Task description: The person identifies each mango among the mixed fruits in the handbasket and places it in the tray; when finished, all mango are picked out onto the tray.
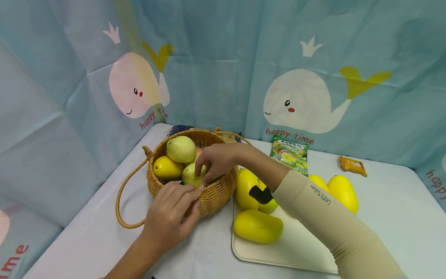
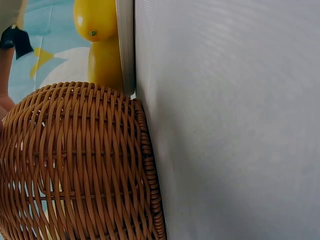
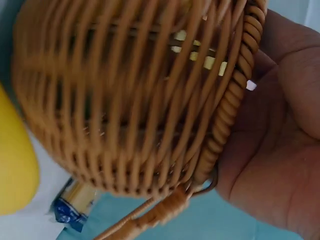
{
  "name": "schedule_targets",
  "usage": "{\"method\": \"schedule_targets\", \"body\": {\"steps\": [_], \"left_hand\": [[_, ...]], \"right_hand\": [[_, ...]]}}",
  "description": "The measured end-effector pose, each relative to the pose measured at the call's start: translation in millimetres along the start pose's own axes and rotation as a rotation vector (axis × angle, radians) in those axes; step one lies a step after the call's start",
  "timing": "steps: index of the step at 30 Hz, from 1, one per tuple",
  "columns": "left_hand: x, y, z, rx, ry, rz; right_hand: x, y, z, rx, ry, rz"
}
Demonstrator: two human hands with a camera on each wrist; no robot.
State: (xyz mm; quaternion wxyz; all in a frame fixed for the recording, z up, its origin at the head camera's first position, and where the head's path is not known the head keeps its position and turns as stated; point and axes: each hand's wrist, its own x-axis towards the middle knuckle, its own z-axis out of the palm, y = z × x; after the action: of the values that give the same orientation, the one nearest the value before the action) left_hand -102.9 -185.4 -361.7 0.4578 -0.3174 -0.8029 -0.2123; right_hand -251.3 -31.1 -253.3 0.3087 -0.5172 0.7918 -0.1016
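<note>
A wicker basket (image 1: 212, 197) stands at the left of the table with fruit inside. It holds two pale green fruits, the upper one (image 1: 181, 149) and a lower one (image 1: 189, 176), beside a yellow mango (image 1: 168, 168). A reddish fruit (image 1: 199, 152) is partly hidden behind them. My right hand (image 1: 219, 161) reaches in over the rim, index finger and thumb curled at the lower green fruit. At the front rim, my left hand (image 1: 170, 213) grips the basket, thumb against the outer wall. In the right wrist view, the right palm (image 3: 280, 135) lies over the rim.
Right of the basket is a cream tray (image 1: 289, 255) bearing a mango (image 1: 258, 226) and other yellow fruits. A green candy bag (image 1: 290, 155) and an orange packet (image 1: 353, 166) lie farther back. The basket's loop handle (image 1: 120, 203) hangs leftward.
</note>
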Motion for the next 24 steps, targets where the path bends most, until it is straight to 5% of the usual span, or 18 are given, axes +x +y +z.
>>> {"method": "schedule_targets", "body": {"steps": [13,24], "left_hand": [[1.7,0.2,0.5,-0.015,0.017,0.023],[3.2,0.6,-0.6,-0.016,0.021,0.022]], "right_hand": [[31.7,-10,5,-0.05,-0.382,0.226],[37.7,-6,8,-0.045,-0.41,0.202]]}}
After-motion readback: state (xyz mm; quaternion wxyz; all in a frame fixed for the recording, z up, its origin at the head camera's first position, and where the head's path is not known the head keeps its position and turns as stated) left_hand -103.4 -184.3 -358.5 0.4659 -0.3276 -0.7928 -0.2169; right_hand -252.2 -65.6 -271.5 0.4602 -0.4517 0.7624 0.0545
